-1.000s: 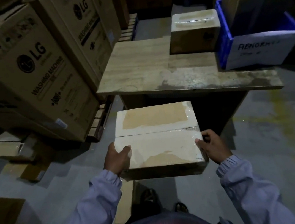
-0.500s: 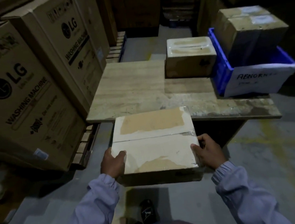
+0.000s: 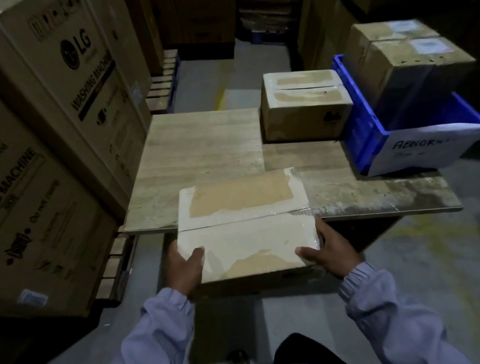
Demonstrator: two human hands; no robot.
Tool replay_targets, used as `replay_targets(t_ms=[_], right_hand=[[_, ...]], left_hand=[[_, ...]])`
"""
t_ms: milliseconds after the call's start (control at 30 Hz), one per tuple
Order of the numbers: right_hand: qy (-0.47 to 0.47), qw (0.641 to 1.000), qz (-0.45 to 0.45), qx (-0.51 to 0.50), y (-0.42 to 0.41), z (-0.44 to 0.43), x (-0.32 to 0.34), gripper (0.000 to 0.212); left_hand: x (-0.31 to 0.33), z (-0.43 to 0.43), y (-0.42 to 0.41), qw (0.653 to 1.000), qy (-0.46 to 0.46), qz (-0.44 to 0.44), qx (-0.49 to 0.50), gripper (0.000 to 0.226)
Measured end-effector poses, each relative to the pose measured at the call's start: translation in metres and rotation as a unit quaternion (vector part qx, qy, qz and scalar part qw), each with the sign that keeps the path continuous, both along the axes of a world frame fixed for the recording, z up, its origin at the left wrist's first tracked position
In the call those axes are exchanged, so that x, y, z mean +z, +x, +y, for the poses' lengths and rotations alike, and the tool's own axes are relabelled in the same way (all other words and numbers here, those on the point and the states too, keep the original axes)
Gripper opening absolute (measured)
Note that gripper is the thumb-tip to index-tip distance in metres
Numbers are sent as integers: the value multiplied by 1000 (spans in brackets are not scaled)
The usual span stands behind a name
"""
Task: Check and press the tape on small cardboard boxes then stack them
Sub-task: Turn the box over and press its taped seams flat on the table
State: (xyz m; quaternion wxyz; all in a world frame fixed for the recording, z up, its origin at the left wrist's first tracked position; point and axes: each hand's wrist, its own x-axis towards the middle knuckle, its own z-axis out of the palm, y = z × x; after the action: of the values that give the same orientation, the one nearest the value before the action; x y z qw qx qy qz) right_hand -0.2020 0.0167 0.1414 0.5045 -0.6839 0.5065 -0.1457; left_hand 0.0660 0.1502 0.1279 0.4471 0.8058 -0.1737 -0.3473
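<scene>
I carry a small taped cardboard box (image 3: pixel 245 226) in front of me, its far half over the near edge of a wooden table (image 3: pixel 199 153). My left hand (image 3: pixel 184 267) grips the box's near left corner, thumb on top. My right hand (image 3: pixel 328 249) grips the near right corner, thumb on the taped lid. Clear tape runs along the lid's seam and wrinkles at the right end. A second taped small box (image 3: pixel 303 107) sits at the table's far right.
A blue crate (image 3: pixel 378 140) with a white handwritten label stands on the table's right end and holds two cardboard boxes (image 3: pixel 405 61). Tall washing-machine cartons (image 3: pixel 44 121) on pallets line the left. Grey concrete floor (image 3: pixel 439 263) lies to the right.
I have walked up to the table. The box in my hands went from short of the table's edge to partly over it, and my grip is unchanged.
</scene>
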Motion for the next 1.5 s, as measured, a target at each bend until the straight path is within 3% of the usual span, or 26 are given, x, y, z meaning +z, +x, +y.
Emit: replay_targets(t_ms=[200,467,600,900,1067,1233,1433,1500], right_hand=[[4,1000,2,19,16,-57,-19,69],[3,999,-2,35,39,-132,-43,86],[5,999,6,35,44,-157,-54,80],[9,998,54,26,55,-185,-59,80],[10,997,74,9,67,-181,-61,87],[8,996,94,-5,69,-178,-59,84],[-3,995,94,-31,74,-174,-61,80],[27,992,92,-81,75,-173,-67,83]], left_hand=[[-5,-49,19,1000,-1,12,3,36],[-2,-121,45,998,57,-13,-4,62],[-3,-152,51,996,83,-39,-7,44],[-22,-180,72,983,118,-121,-66,45],[-28,-183,89,979,90,-137,-124,55],[-44,-178,113,977,102,-93,-164,85],[-39,-180,113,980,88,-78,-160,61],[-41,-177,114,978,120,-51,-162,53]])
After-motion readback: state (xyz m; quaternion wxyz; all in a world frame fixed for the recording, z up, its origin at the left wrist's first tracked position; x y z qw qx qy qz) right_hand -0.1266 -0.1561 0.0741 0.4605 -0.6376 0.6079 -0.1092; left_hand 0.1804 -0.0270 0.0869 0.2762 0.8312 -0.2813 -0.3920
